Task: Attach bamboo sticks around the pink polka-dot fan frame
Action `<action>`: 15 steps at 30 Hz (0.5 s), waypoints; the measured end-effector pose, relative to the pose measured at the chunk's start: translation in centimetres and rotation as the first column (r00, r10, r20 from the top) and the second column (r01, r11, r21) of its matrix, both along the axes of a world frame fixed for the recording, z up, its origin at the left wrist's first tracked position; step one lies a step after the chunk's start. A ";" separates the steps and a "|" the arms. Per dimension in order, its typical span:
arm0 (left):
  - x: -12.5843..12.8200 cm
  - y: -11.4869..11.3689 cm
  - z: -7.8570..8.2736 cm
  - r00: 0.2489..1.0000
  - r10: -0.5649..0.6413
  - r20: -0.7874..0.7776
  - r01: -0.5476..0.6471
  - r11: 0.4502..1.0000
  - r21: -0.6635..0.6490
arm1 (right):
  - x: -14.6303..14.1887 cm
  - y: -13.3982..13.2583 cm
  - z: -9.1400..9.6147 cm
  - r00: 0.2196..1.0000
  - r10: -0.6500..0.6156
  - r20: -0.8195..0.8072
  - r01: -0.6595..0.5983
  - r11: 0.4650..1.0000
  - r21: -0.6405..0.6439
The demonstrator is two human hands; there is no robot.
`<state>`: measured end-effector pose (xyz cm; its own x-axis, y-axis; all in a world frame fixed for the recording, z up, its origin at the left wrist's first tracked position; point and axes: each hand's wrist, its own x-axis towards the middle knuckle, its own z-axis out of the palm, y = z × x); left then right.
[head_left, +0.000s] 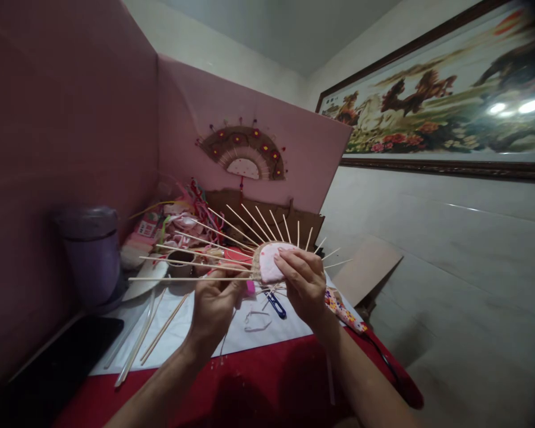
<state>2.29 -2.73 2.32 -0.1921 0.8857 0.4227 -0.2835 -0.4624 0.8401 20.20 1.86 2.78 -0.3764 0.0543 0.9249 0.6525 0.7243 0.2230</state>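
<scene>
Stick fan frame (pixel 255 268) up above desk (pixel 276 364). Left hand (pixel 214 303) pinches lower sticks (pixel 187 279); right hand (pixel 304 279) grips pink pad (pixel 268 263). Label (pixel 150 228) on packet (pixel 142 238), characters (pixel 332 100) on framed picture (pixel 405 122): too small to read.

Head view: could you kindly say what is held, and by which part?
A fan frame: the left hand holds its lower-left sticks near the woven edge; the right hand grips its pale panel.

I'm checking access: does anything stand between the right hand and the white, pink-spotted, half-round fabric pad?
Nothing visible does: the right hand holds the pad directly. The thin, pale sticks fan out beyond it, some at the left hand.
</scene>
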 end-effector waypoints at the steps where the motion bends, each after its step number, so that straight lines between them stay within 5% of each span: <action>1: 0.0 0.1 0.1 0.999 0.018 0.031 -0.017 1.000 -0.017 | -0.1 -0.2 0.4 0.999 -0.017 0.029 0.017 1.000 -0.005; 9: 0.2 -0.4 1.6 0.948 -0.074 0.309 0.124 0.981 -0.146 | -0.3 -1.7 1.4 0.990 -0.126 0.063 0.124 0.992 0.036; 15: -0.4 -1.2 1.1 0.984 -0.063 0.166 0.075 0.995 -0.068 | -0.6 -1.0 0.0 1.000 0.011 0.010 -0.012 1.000 0.022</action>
